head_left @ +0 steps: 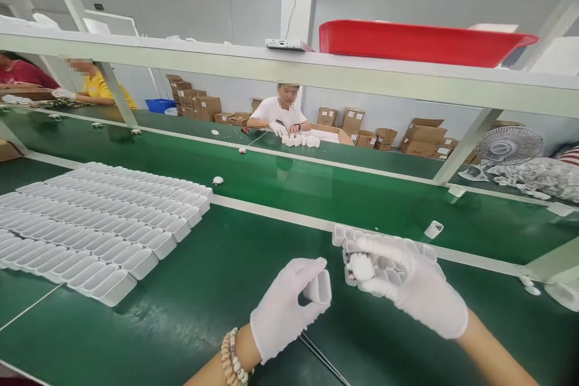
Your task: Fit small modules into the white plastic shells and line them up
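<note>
My left hand [289, 304], in a white glove, is closed around a white plastic housing [322, 287], whose open end faces right. Just to the right, my gloved right hand [414, 280] grips a small rounded white part [362, 266] with dark and pinkish bits at its edge, perhaps wires. Behind and beneath the right hand stands a cluster of white housings [350, 233] with open tops, partly hidden by the glove. A dark thin rod-like tool [323, 359] lies on the green table [217, 271] below my left hand.
Rows of open white housings [113, 286] cover the table's left side. A single housing [434, 229] and a small white part [218, 181] rest on the green belt [289, 184]. Across it, a co-worker [283, 111] handles white pieces. A red tray [420, 42] sits on the overhead shelf.
</note>
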Demonstrator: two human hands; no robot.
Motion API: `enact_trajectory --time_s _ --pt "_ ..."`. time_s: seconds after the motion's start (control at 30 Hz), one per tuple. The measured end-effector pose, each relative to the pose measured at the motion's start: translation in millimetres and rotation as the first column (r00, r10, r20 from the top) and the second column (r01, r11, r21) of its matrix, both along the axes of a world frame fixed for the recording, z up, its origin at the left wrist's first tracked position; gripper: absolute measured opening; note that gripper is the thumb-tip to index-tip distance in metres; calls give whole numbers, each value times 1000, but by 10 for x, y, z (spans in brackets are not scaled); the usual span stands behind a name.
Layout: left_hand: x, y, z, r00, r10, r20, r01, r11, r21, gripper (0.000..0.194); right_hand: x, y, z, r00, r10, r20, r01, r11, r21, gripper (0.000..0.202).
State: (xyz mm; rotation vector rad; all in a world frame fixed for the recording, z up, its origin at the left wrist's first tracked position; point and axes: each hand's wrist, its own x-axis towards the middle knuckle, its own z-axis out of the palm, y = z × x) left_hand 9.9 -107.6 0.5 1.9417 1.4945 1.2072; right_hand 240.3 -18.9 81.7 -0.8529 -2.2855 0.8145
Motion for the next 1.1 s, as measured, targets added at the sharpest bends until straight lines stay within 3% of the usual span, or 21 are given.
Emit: enact_trajectory --time_s 0.1,0.23,0.4,0.63,0.93,1.1 --pt "-11 -22 -2 999 -28 -37 31 995 94 59 -158 -212 -94 999 -21 34 21 1000 7 40" --pt "-4 -58 47 998 -30 -50 38 985 168 67 -145 -305 -180 997 0 81 -12 988 156 28" --pt "-5 -88 68 997 -19 -74 32 984 173 73 -159 -334 -180 987 14 162 -63 952 299 27" --pt "-9 -103 52 993 -20 -114 41 982 185 76 -186 -358 -185 965 0 263 -96 931 352 21" --pt "6 -98 42 992 0 -130 35 963 269 67 -169 -368 -219 984 20 178 -90 916 392 29" --pt "2 -97 48 990 -8 -143 52 951 305 68 -175 -370 -285 979 -51 195 -52 873 486 25"
